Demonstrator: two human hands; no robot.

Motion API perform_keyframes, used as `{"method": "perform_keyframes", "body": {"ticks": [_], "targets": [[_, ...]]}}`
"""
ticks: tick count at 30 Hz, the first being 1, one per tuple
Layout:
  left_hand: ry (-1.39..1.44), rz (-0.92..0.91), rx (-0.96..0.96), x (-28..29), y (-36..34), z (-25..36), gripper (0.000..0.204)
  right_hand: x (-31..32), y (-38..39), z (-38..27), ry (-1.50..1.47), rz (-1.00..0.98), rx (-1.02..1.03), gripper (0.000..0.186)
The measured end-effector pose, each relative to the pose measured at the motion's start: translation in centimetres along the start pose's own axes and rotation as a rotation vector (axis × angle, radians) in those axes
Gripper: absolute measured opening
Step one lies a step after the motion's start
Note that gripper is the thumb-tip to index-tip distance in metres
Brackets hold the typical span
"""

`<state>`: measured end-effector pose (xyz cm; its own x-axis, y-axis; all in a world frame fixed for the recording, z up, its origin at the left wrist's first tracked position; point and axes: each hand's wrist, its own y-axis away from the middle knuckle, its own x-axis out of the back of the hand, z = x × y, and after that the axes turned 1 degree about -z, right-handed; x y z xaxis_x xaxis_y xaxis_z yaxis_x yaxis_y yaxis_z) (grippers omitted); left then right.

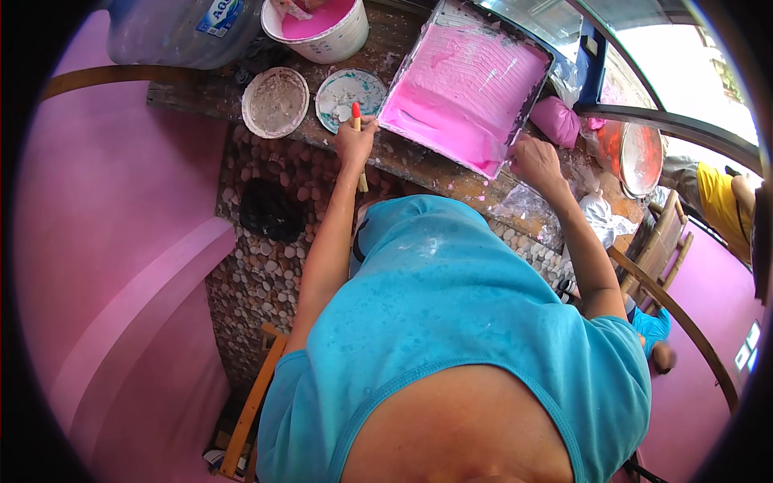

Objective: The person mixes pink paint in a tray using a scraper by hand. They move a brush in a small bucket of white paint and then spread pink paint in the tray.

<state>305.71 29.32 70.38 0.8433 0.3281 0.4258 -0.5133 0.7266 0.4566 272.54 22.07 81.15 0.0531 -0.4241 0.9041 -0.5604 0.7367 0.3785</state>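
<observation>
A black-rimmed paint tray [467,88], coated with wet pink paint, rests on the paint-spattered wooden table in front of me. My left hand [354,143] is closed around a paintbrush [357,122], its red-tipped handle pointing up and its pale bristles down. The fingertips of that hand also reach the tray's left near corner. At the right near corner, my right hand [537,165] is closed on the tray's edge; its fingers are partly hidden.
Left of the tray are a paint-crusted round lid [275,102], a white and teal lid [350,97] and a white bucket [326,36] of pink paint. A large clear water bottle [165,32] stands beyond. Rightward are an orange-stained tub [640,157], plastic bags and two other people.
</observation>
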Motion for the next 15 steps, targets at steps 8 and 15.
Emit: {"method": "perform_keyframes", "body": {"ticks": [8,15], "targets": [[-0.025,-0.011,-0.014,0.1,-0.1,0.4,0.018,-1.0,-1.6,-1.9,-0.146,0.024,0.000,0.019],[-0.041,-0.005,-0.009,0.4,0.3,0.7,0.018,0.3,-0.5,-0.7,0.030,0.064,0.034,0.013]]}}
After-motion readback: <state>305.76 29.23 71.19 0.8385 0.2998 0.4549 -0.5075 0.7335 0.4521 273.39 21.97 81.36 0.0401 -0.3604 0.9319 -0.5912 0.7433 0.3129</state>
